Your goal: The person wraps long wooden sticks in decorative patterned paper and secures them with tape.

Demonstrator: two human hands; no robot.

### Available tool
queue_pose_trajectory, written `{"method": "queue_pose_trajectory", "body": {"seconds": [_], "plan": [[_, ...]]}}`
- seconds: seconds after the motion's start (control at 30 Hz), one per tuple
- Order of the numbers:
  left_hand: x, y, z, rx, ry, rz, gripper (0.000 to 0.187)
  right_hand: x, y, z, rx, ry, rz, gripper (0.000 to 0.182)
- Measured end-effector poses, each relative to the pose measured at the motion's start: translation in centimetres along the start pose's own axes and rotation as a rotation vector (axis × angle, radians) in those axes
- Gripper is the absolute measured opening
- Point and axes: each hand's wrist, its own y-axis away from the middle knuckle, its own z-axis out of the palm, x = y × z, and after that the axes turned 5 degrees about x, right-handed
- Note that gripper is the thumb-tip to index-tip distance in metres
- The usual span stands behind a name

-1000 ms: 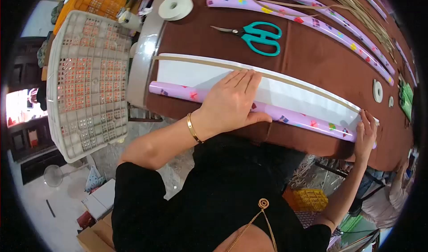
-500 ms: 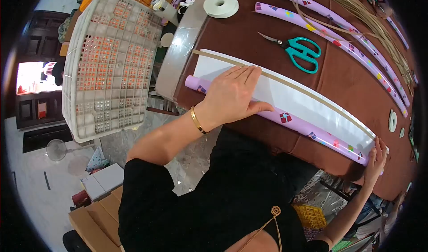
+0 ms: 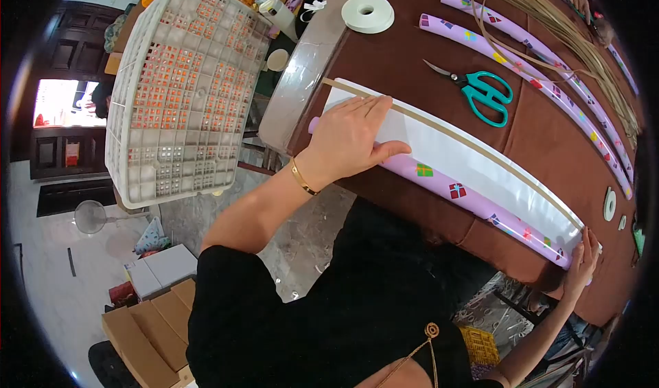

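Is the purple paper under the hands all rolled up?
Only partly: the purple paper forms a roll nearest the person, and its white side lies flat beyond.

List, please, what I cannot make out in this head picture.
All in the head view:
- purple patterned paper roll: part is under the left hand
- thin brown strip: right end, under the right hand
- white plastic crate: lattice breaks up the orange behind
- co-worker's hand: too small, dim
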Motion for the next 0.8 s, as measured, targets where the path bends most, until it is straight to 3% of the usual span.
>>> {"method": "queue_pose_trajectory", "body": {"seconds": [0.2, 0.43, 0.63, 0.73, 0.8], "plan": [[-1.4, 0.5, -0.6, -0.002, 0.002, -0.093, 0.073, -0.2, -0.1, -0.2, -0.006, -0.003, -0.001, 0.048], [-2.0, 0.8, -0.7, 0.022, 0.011, -0.053, 0.070, -0.1, -0.1, -0.2, -0.015, -0.005, -0.001, 0.048], [-3.0, 1.2, -1.6, -0.037, -0.017, -0.188, 0.066, -0.4, -0.1, -0.2, -0.007, -0.029, -0.009, 0.047], [-4.5, 1.8, -1.3, -0.004, -0.132, -0.205, 0.061, -0.7, -0.1, -0.3, -0.006, -0.003, -0.009, 0.046], [-6.3, 1.9, -1.0, 0.210, -0.109, -0.194, 0.057, -0.4, -0.1, -0.2, -0.004, 0.000, -0.011, 0.046]]}}
